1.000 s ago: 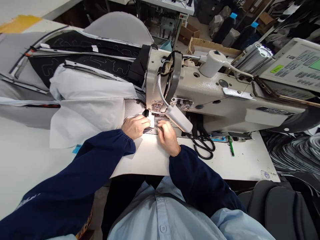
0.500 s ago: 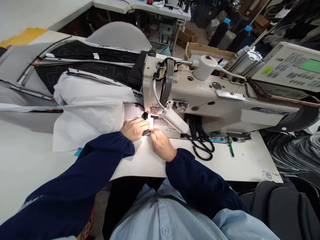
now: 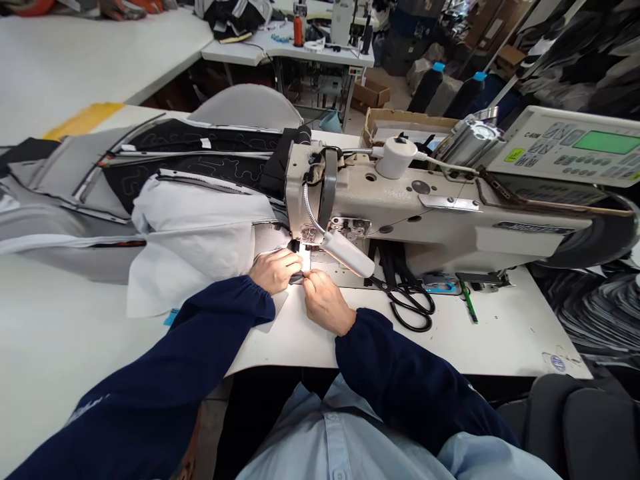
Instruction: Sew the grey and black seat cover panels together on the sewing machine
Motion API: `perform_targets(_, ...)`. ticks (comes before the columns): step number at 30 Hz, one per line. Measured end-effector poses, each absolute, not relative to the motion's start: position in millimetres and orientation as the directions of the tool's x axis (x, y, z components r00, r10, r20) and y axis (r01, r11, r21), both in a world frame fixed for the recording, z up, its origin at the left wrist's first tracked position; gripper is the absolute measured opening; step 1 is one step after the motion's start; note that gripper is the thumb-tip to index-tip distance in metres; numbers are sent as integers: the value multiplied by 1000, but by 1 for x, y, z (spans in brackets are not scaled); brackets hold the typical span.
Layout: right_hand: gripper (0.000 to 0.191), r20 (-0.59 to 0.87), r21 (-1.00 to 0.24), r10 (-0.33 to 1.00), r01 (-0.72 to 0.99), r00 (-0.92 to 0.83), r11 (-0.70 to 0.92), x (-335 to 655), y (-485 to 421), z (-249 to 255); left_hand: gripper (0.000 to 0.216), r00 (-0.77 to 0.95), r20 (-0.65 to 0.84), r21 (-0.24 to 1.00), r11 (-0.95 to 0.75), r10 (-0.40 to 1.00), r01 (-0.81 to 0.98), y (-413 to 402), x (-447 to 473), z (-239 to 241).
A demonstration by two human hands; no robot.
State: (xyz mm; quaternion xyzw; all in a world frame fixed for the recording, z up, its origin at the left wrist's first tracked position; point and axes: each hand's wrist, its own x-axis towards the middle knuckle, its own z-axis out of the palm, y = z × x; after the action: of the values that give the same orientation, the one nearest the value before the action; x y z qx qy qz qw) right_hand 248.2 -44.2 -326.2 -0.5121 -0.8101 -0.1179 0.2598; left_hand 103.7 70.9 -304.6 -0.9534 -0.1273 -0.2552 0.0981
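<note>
My left hand [image 3: 273,270] and my right hand [image 3: 323,300] meet in front of the needle of a cream industrial sewing machine [image 3: 425,207]. Both hands have their fingers curled in a pinch on a small dark piece [image 3: 297,278] lying on the lit machine bed, next to a small white label [image 3: 306,257] under the presser foot. A bundle of white fabric [image 3: 195,227] lies just left of my left hand, with quilted black and grey panels [image 3: 165,153] behind it. The machine's lamp [image 3: 347,253] shines down on the spot.
Black scissors [image 3: 410,303] and a green pen [image 3: 469,303] lie on the white table [image 3: 500,340] to the right of my hands. A control panel [image 3: 570,153] stands at the right. A grey chair back [image 3: 247,107] and another work table [image 3: 290,43] are beyond.
My right hand has slid left from the machine bed to meet my left hand at the needle. The view has tilted up, so more of the room shows.
</note>
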Motion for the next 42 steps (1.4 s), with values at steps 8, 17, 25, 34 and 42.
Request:
perform_targets(8,23,474,-90,826,915,-307,392,253,-24,-329,25,847,484,-146,-935,218,324,94,113,-309)
perform_targets(17,25,482,-231,850,906,-210,355,255,-25,-331,23,849,373,-53,-905,374,423,115,125,-310)
perform_targets(25,23,516,-396,849,846,-118,358,261,-28,-329,22,842,284,2,-878,459,478,113,130,-302)
perform_targets(34,24,568,-472,815,767,-112,434,261,-47,-322,24,880,228,-34,-900,416,434,103,122,-287)
perform_targets(42,25,547,-446,816,758,-189,475,260,-88,-318,30,882,151,-128,-876,447,466,100,121,-281)
